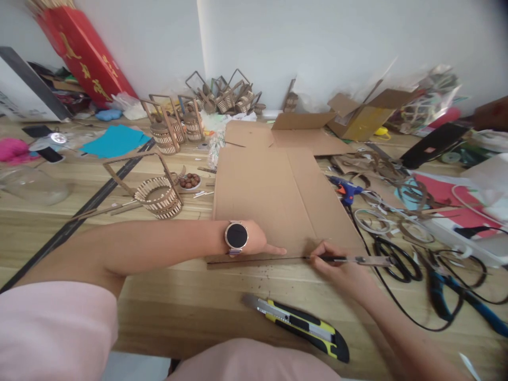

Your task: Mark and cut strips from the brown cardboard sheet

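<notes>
My left hand (257, 238), with a round watch (237, 235) on the wrist, rests on a flat sheet of cardboard (262, 190). Its index finger is stretched out along the front edge, while the other fingers are largely hidden. In my right hand (333, 264) is a slim pen (337, 259), pinched near its tip and held low over the cardboard. A thin dark line (257, 260) runs along the sheet's front edge between the left wrist and the pen tip. In front lies a yellow and black utility knife (301, 325), touched by neither hand.
Left stands a small slatted basket (159, 198) beside a bowl of brown nuts (189, 181). Several similar baskets (194, 124) are behind. At right lie a blue glue gun (347, 190), black-handled scissors (397, 259), blue-handled pliers (456, 291) and cables. An open carton (365, 114) stands at the back.
</notes>
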`<state>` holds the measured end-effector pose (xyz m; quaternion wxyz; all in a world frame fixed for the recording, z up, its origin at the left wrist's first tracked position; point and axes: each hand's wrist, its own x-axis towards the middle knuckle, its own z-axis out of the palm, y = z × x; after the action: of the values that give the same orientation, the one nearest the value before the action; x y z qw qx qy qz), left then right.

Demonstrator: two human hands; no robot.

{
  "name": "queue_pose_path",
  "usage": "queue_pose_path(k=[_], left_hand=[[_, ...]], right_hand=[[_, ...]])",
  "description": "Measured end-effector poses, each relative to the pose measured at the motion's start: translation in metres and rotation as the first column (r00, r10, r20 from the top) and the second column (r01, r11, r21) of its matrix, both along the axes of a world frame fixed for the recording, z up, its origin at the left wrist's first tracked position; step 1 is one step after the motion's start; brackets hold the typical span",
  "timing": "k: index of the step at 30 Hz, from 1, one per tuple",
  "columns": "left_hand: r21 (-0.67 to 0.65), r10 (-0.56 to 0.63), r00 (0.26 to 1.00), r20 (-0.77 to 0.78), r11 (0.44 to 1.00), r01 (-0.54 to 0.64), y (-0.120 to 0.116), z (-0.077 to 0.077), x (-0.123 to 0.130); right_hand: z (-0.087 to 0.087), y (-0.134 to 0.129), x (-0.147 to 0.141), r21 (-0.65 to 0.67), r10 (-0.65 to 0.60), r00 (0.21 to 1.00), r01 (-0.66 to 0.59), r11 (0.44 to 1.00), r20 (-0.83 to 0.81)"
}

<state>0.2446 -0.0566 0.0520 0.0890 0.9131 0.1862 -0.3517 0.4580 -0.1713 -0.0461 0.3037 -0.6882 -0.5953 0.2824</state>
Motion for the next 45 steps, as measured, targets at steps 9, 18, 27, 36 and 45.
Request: queue_pose_path(k=[9, 18, 27, 36, 45], left_hand=[[0.059, 0.009, 1.0, 0.028, 0.998, -0.011, 0.0, -0.016, 0.003], [0.063, -0.028, 0.992, 0.122, 0.998, 0.02, 0.004, -0.039, -0.005], [0.038, -0.024, 0.979, 0.2, 0.999, 0.017, 0.01, -0.06, -0.01], [0.06, -0.116, 0.992, 0.059, 0.992, 0.113, 0.013, -0.033, -0.016], [0.102, -0.281, 0.936, 0.213, 0.959, 0.265, 0.019, -0.037, -0.032]], right_hand=[[0.009, 0.005, 0.065, 0.183, -0.151, 0.941, 0.098, 0.978, 0.303], [-0.016, 0.014, 0.086, 0.203, -0.303, 0.767, 0.226, 0.953, 0.566], [-0.002, 0.011, 0.08, 0.125, -0.299, 0.808, 0.275, 0.953, 0.508], [0.001, 0.002, 0.073, 0.069, -0.274, 0.868, 0.27, 0.96, 0.415], [-0.004, -0.008, 0.059, 0.255, -0.024, 0.811, -0.156, 0.954, 0.584]])
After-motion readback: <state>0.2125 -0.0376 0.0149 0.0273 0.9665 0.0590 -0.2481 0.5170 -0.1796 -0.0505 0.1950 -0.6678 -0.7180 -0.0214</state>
